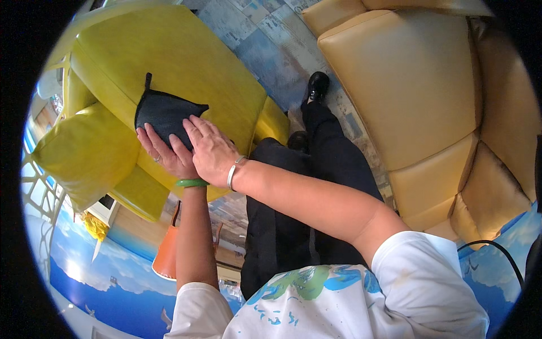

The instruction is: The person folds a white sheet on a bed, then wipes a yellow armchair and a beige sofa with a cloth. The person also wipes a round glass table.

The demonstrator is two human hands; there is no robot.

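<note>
A small black pouch [165, 114] with a short tab at its far left corner and a pointed right corner appears over the yellow sofa seat. The near edge is covered by my hands. My left hand [172, 158], with a ring and a green bangle at the wrist, has its fingers spread over the pouch's lower left part. Crossing in from the right, my right hand [213, 148], wearing a silver bangle, lies with straight fingers on the pouch's right side, against the left hand. Whether the pouch rests on the seat or just above it, I cannot tell.
The yellow sofa [214, 62] with a yellow cushion [93, 152] is on the left. A tan leather armchair [406, 85] stands on the right. Between them runs a patterned floor [271, 34], with my legs on it. An orange bag [165, 254] is below the sofa.
</note>
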